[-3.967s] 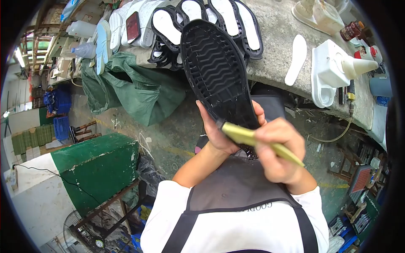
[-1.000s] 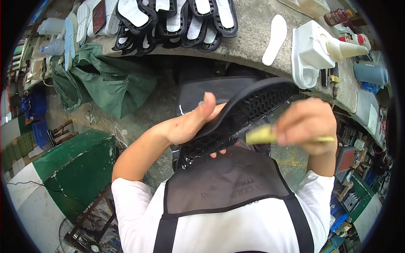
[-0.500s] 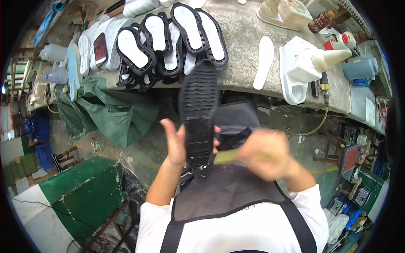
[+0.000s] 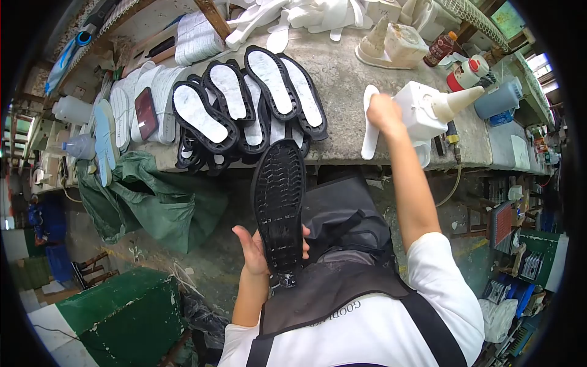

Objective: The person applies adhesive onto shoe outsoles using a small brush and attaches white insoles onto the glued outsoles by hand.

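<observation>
My left hand [image 4: 252,252] holds a black shoe sole [image 4: 279,205] upright in front of the apron, ridged face toward me. Its thumb sticks out on the left, and fingertips show at the sole's right edge. Whitish smears mark the sole's lower end. Out over the bench, my right hand [image 4: 384,114] is closed beside a white insole [image 4: 370,144], overlapping its right edge. What those fingers hold, if anything, is hidden. Just right of that hand stands a white plastic container [image 4: 420,109] with a cream cone-shaped part [image 4: 457,104].
Black soles with white insoles [image 4: 269,79] are piled at the bench's front left. A phone [image 4: 145,114] lies on white insoles left of them. Green cloth [image 4: 153,205] hangs from the bench edge [image 4: 342,156]. Bottles [image 4: 440,49] stand at the back right.
My right hand has gone from beside the sole, where it held a yellowish flat strip, forward to the bench. That strip is out of sight now. My left hand keeps the sole; the view has shifted.
</observation>
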{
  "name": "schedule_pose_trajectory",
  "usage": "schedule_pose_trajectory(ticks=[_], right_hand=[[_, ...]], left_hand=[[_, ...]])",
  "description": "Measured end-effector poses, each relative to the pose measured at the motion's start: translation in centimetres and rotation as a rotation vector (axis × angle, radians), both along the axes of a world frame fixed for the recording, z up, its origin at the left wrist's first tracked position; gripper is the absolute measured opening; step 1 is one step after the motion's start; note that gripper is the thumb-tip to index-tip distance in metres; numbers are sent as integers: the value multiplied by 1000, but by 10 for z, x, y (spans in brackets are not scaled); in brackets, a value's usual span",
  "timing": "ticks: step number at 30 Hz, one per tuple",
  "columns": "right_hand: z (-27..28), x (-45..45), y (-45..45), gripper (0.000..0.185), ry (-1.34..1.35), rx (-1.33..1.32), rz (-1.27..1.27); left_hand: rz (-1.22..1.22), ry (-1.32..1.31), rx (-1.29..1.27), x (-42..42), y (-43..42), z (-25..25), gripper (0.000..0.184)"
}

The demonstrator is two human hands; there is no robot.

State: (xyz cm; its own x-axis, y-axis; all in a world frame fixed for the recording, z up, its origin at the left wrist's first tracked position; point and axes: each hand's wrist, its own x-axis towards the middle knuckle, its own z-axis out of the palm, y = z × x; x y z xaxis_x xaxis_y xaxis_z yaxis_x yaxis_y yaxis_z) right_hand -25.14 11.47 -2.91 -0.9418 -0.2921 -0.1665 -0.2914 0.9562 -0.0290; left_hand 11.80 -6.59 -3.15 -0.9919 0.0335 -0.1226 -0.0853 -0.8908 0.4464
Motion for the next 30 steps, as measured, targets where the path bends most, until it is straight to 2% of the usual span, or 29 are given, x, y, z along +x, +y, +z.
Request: schedule_pose_trajectory(ticks=[3, 5, 7, 10, 11, 14, 17, 20, 21, 25, 27, 30], right_hand=[[-24, 41, -14, 20, 234, 24, 28], [-25, 56, -15, 17, 238, -10, 54], [-23, 69, -18, 16, 281, -50, 84], [3, 87, -25, 26, 183, -84, 57], [-4, 80, -18, 30, 238, -132, 60], [11, 77, -8, 22, 237, -235, -22], [8, 72, 11, 19, 346, -352, 150], [25, 83, 20, 16, 88, -931, 207], [35, 91, 17, 11, 80, -1144, 336], [93, 140, 21, 8, -85, -973, 388], [113, 188, 19, 13, -393, -1046, 270], [111, 237, 20, 19, -856, -1267, 452]], left_hand=[[15, -9, 25, -8, -8, 1, 122], [24, -43, 47, -11, -12, 7, 123], [26, 67, 78, -20, -14, 6, 121], [74, 158, 120, -28, -12, 18, 117], [91, 168, 126, -28, -13, 22, 116], [193, 75, 83, -22, -13, 45, 117], [261, 107, 54, -10, -19, 44, 113], [322, 134, 43, -4, -21, 44, 109], [333, 145, 23, -4, -21, 45, 107], [345, 186, 4, -2, -20, 53, 103], [364, 169, -3, -1, -19, 58, 102], [386, 152, -33, -4, -18, 63, 100]])
